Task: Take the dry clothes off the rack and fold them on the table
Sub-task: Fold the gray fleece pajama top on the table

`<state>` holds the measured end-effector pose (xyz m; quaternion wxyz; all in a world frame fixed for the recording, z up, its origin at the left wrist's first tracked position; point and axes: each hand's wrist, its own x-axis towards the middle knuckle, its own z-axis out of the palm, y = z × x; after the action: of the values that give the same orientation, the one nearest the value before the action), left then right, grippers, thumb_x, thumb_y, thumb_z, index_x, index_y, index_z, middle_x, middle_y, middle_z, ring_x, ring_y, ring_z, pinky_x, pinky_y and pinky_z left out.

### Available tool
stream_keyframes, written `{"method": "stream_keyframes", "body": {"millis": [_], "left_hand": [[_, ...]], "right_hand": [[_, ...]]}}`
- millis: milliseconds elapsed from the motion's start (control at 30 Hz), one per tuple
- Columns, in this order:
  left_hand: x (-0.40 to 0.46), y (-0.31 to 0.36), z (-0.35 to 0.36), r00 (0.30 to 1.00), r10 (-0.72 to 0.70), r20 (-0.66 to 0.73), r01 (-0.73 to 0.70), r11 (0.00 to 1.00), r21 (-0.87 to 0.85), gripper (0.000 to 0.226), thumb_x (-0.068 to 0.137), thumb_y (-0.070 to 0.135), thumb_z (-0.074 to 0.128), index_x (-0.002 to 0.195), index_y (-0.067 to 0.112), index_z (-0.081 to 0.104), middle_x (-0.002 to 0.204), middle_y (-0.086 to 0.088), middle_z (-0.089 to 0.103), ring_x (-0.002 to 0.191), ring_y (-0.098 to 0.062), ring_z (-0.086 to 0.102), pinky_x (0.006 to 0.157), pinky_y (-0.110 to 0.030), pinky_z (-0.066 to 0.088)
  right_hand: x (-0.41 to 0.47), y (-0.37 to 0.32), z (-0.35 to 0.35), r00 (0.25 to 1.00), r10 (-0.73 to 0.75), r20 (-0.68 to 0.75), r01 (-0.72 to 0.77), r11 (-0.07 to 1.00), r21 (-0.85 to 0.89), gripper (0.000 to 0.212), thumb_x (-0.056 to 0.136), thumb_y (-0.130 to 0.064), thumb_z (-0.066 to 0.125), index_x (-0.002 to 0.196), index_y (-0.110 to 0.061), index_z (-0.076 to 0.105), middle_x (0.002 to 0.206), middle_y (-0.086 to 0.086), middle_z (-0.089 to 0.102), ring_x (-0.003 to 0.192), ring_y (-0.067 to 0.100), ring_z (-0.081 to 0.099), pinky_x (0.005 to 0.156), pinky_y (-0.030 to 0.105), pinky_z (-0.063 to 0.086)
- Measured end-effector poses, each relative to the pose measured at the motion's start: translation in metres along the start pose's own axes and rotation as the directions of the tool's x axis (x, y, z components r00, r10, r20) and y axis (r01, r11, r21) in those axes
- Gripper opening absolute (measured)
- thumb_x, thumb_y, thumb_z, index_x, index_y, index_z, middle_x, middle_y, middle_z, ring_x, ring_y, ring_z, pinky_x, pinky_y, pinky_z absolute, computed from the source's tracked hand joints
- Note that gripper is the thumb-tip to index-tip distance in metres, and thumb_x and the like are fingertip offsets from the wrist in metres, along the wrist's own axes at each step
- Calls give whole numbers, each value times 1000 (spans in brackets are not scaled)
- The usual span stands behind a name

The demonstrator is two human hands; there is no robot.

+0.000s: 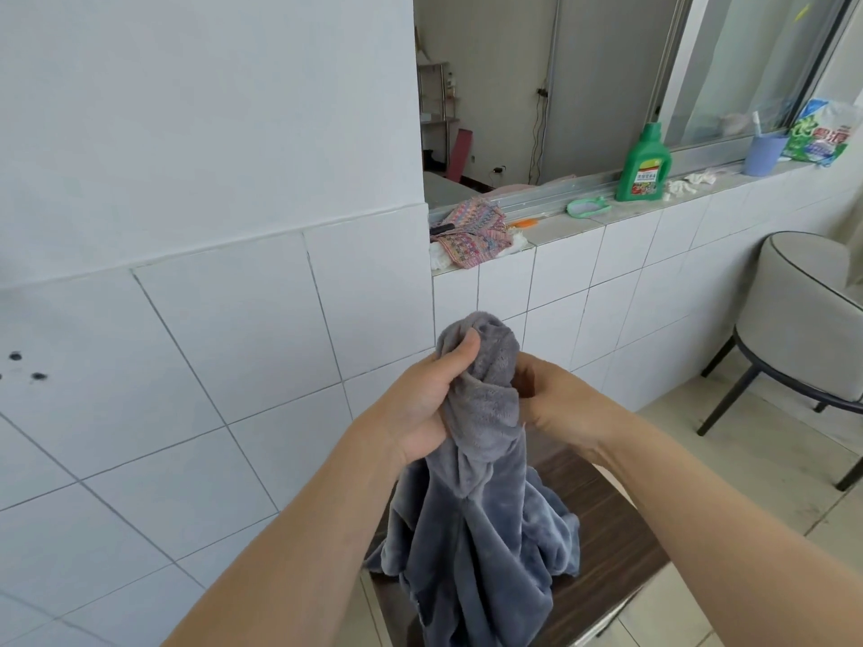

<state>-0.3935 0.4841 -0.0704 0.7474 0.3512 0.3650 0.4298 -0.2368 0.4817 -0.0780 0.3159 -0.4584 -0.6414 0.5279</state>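
Both your grips clamped on grey fleece garment (471,497) top: left hand (420,403), right hand (555,403). Garment hangs straight down, hem on counter (616,520).

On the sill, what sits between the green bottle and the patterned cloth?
In the head view, a green-rimmed oval item and an orange object lie on the sill between the green bottle and the patterned cloth.

plush matt grey fleece garment (471,506), dark wood-grain table (607,520), glossy white wall tiles (210,366), green plastic bottle (643,165)
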Motion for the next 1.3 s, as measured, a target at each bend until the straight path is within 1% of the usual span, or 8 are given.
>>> {"method": "stream_keyframes", "body": {"millis": [67,267,533,667,800,933,1167,1300], "left_hand": [[-1,-3,0,998,-55,23,57,995,-81,41,76,36,66,101,4,71,103,-13,71,94,-23,68,93,-37,52],[6,4,4,998,27,60,-16,985,-173,57,77,52,57,108,4,63,99,-13,68,95,-23,65,93,-35,51],[3,0,-20,983,186,-8,-178,951,255,77,72,55,69,130,7,52,122,-8,65,109,-17,65,90,-33,55],[0,-11,-37,978,28,206,-154,761,630,74,61,20,87,128,18,56,120,-1,67,114,-14,62,96,-35,52],[11,-16,-49,987,154,40,-86,306,948,58,66,24,82,118,22,58,112,8,66,104,-10,60,88,-25,48],[13,-27,-108,895,302,-329,331,45,943,9,83,21,57,91,17,60,98,-6,69,94,-26,63,71,-28,46],[16,-22,-136,787,303,-537,508,173,844,8,87,17,53,92,14,47,104,-11,62,79,-24,52,68,-29,40],[7,-8,-77,925,172,-338,287,267,920,95,74,37,78,151,22,25,146,-8,30,128,-26,45,101,-33,39]], "right_hand": [[1,-2,-1,1000,0,21,4,988,-155,36,84,3,62,116,-13,61,107,0,70,102,11,66,90,27,53],[2,3,3,994,109,-6,-88,835,544,18,89,10,51,92,1,66,79,11,71,71,17,69,65,25,58],[10,0,4,965,77,-250,-22,976,216,11,87,3,56,87,-3,65,84,12,70,80,25,66,76,36,53],[13,-4,-3,950,71,-303,15,962,273,18,84,10,55,77,-6,59,74,15,59,71,26,53,63,33,46],[13,-21,-16,879,64,-473,117,931,344,26,86,13,51,71,-9,53,62,9,52,54,19,48,50,28,41],[1,-57,-71,626,26,-780,390,855,341,33,86,11,47,70,-17,44,58,-4,55,52,5,52,50,20,44],[-6,-51,-82,411,-157,-898,106,987,-124,12,97,-11,41,106,-13,48,83,-7,54,81,15,51,71,24,37],[0,-51,-53,545,-276,-792,-3,944,-331,11,98,-18,43,106,-12,47,82,0,55,79,20,47,63,23,27]]}}
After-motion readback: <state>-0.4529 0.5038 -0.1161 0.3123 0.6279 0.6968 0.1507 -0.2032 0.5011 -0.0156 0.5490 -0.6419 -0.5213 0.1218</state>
